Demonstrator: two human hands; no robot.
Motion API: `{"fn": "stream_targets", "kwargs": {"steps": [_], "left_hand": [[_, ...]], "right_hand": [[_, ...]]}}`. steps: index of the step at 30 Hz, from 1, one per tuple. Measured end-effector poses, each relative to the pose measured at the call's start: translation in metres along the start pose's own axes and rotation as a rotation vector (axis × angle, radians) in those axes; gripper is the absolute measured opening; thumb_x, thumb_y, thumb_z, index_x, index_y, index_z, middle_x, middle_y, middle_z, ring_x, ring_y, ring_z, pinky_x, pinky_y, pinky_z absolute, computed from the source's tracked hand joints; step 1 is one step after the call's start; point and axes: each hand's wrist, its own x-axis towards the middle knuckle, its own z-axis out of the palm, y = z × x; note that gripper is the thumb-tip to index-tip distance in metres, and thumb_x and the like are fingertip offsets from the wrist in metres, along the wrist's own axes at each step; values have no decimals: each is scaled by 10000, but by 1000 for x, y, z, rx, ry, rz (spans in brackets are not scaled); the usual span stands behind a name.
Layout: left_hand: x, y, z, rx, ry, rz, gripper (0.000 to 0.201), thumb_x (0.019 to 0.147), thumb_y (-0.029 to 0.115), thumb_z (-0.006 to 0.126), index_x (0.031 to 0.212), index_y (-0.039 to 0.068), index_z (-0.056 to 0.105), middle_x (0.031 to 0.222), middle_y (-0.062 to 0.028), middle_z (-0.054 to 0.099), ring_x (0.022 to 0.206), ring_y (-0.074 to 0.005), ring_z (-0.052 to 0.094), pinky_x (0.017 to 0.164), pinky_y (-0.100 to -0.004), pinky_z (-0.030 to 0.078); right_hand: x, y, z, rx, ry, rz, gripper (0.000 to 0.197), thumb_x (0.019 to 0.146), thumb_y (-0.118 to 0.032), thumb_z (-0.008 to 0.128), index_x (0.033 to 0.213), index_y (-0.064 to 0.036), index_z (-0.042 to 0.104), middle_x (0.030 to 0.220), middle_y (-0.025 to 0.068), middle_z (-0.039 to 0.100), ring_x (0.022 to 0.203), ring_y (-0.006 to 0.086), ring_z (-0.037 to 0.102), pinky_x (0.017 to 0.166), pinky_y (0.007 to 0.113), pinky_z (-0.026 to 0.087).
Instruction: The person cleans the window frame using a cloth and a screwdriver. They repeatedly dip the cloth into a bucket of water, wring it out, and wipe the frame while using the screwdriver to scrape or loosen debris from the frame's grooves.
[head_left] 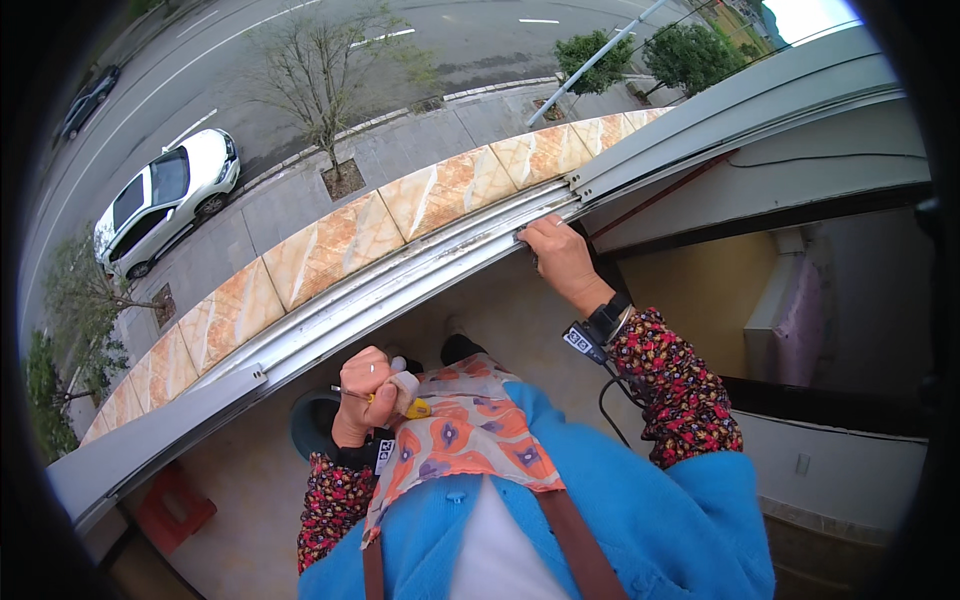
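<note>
My left hand (365,385) is closed in front of my apron. It grips a tool with a yellow handle (418,408), and a thin tip sticks out on the hand's other side. A pale, rounded thing (404,388), perhaps a folded cloth or a roll, is held with it. My right hand (560,255) reaches forward to the inner edge of the metal window track (430,262). Its fingers are pinched at that edge around something small and dark that I cannot make out.
Beyond the track runs a marbled tile ledge (345,235), with a street and a white car (170,195) far below. Sliding window frames (740,110) stand at both ends. A grey-blue bucket (312,420) and a red plastic thing (172,508) are on the floor at left.
</note>
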Motion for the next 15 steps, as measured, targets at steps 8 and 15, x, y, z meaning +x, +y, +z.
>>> {"fn": "stream_targets", "kwargs": {"steps": [8, 15], "left_hand": [[-15, 1, -7, 74, -9, -53, 426, 882, 346, 519, 599, 34, 579, 552, -81, 509, 515, -265, 467, 543, -371, 380], [2, -3, 8, 10, -26, -13, 395, 857, 311, 535, 580, 31, 518, 537, -80, 426, 503, -268, 416, 521, -378, 341]], "right_hand": [[0, 39, -1, -453, -22, 258, 20, 751, -44, 601, 746, -63, 598, 805, 98, 594, 853, 292, 610, 744, 381, 547], [-8, 11, -2, -120, 57, 100, 235, 725, 20, 609, 930, -81, 663, 894, 75, 634, 910, 294, 614, 778, 382, 531]]}}
